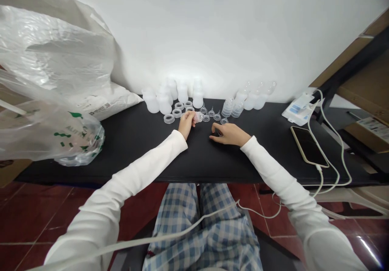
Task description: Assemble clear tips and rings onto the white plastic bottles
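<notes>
My left hand [186, 124] is closed round a small clear plastic bottle part [199, 117], tilted with its end to the right. Its exact kind is hard to make out. To the right, my right hand [227, 134] hovers low over the black table, thumb and fingers apart and curled, with nothing visible in them. Just beyond my hands lie several clear screw rings [169, 118] and several bottle nipples [216, 116] with pointed tips. Behind the rings stand several frosted white bottles [164, 102]. Clear caps [237, 108] stand at the right.
More frosted bottles with clear domed tops [260, 100] stand by the wall. A phone [309, 146] with white cables and a white power strip [299, 108] lie at the right of the black table [194, 165]. Plastic bags [79, 137] crowd the left side.
</notes>
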`<state>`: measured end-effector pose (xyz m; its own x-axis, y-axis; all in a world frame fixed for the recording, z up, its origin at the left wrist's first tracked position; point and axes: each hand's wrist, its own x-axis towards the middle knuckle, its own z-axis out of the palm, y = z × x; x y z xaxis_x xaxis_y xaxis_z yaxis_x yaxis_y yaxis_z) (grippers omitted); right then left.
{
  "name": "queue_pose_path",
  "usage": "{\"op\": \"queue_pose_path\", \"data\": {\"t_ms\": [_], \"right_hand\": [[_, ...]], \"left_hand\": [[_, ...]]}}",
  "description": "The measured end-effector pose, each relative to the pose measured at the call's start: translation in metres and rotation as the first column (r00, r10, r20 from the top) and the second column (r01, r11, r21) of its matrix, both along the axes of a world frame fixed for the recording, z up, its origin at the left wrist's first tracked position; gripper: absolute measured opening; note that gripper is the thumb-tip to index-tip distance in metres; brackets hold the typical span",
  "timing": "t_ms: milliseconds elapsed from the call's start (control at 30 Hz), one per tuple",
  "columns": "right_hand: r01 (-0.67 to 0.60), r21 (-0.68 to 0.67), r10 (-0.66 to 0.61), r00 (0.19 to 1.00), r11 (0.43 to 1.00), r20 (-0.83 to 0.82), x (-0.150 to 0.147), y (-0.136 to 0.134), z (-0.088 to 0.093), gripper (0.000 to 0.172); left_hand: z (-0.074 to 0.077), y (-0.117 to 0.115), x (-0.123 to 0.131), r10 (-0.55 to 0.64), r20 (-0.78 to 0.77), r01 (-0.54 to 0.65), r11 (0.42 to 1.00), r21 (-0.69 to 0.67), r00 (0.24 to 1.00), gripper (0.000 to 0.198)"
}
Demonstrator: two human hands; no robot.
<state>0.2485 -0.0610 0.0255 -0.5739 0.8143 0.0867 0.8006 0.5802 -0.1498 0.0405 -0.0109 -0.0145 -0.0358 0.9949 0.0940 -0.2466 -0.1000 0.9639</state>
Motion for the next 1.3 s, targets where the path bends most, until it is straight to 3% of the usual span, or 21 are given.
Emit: {"op": "queue_pose_path", "data": {"t_ms": [100,233,400,567,633,767,833,1000,1067,1300], "right_hand": [[-0.019,-0.105,0.005,0.990,0.994,-0.139,0.008,0.006,0.001,0.012],[-0.052,-0.238,-0.040,0.930,0.970,-0.366,0.023,0.016,0.006,0.020],[-0.005,-0.463,-0.140,0.950,0.887,-0.278,0.033,0.018,0.012,0.050],[-0.032,-0.611,-0.142,0.962,0.791,-0.233,0.046,0.016,0.026,0.053],[-0.014,-0.559,-0.158,0.953,0.829,-0.258,0.052,0.017,0.031,0.052],[0.151,-0.244,-0.239,0.888,0.958,-0.392,0.068,0.024,0.034,0.047],[0.223,-0.111,-0.249,0.876,0.968,-0.412,0.075,0.030,0.030,0.041],[0.243,0.122,-0.184,0.913,0.962,-0.364,0.082,0.045,0.014,0.027],[0.264,0.144,-0.194,0.907,0.954,-0.375,0.081,0.048,0.009,0.025],[0.277,0.037,-0.250,0.911,0.960,-0.329,0.077,0.048,0.003,0.016]], "left_hand": [[0.001,-0.001,0.001,-0.006,0.005,0.006,1.000,-0.001,1.000,0.032],[0.002,-0.002,0.001,0.001,0.005,-0.001,1.000,-0.023,1.000,0.031],[0.004,-0.003,0.000,-0.002,0.006,0.002,1.000,-0.019,1.000,0.030],[0.004,-0.003,0.000,0.003,-0.005,-0.003,1.000,-0.028,1.000,0.030],[0.004,-0.003,0.000,0.006,-0.014,-0.007,1.000,-0.029,1.000,0.030],[0.004,-0.003,0.001,0.003,-0.027,-0.004,0.999,-0.033,1.000,0.030],[0.005,-0.003,0.001,-0.001,-0.033,0.000,0.999,-0.040,0.999,0.030],[0.006,-0.003,0.001,-0.010,-0.046,0.008,0.999,-0.042,0.999,0.029],[0.005,-0.003,0.001,-0.011,-0.053,0.009,0.999,-0.041,0.999,0.029],[0.002,-0.002,0.000,-0.046,-0.064,0.044,0.999,-0.030,0.997,0.028]]}}
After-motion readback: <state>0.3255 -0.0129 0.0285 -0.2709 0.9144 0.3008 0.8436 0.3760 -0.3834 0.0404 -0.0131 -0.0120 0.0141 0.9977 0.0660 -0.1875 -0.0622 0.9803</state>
